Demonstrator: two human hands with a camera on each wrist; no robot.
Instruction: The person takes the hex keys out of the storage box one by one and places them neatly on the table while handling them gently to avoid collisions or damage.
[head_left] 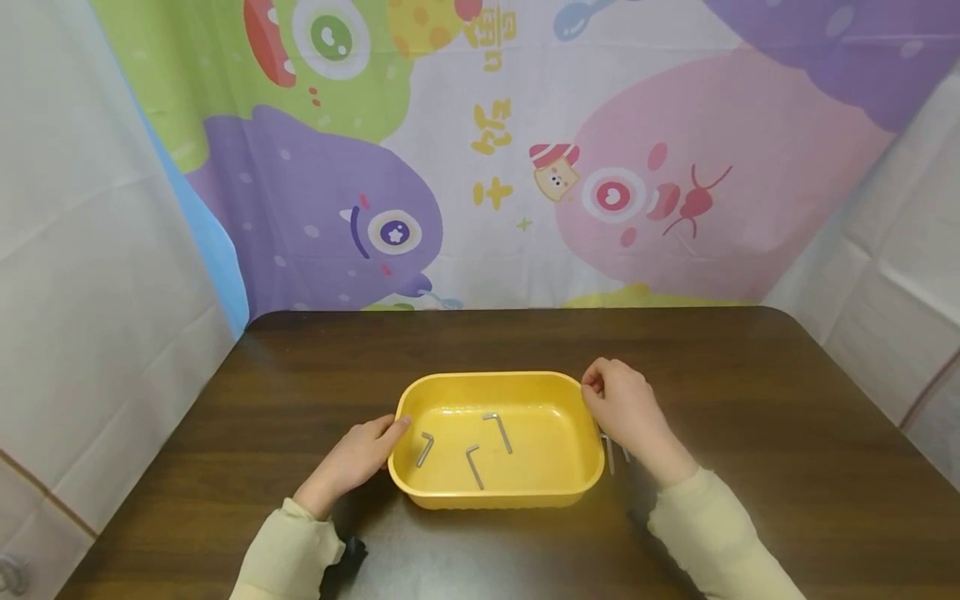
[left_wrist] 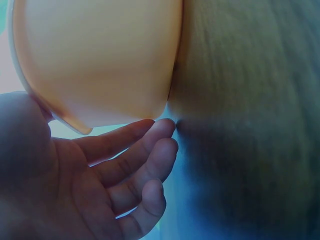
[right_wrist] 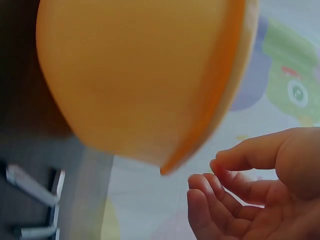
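Observation:
A yellow plastic basin [head_left: 495, 500] stands on the table with three L-shaped hex keys inside: one at the left [head_left: 425, 450], one near the front [head_left: 474, 467] and one toward the back [head_left: 498, 432]. My left hand [head_left: 356, 458] holds the basin's left end, thumb over the rim and fingers along the outer wall [left_wrist: 100, 65]. By the back right corner is my right hand [head_left: 626, 408], loosely curled. In the right wrist view its thumb and index fingertips meet, apart from the basin wall [right_wrist: 135, 75], with nothing visible between them.
More hex keys [head_left: 609, 454] lie on the dark wooden table [head_left: 750, 400] right of the basin, partly behind the right hand. A cartoon-print cloth [head_left: 495, 250] hangs along the far edge. White cloths [head_left: 97, 250] hang at both sides. A small black object [head_left: 354, 550] is by the left sleeve.

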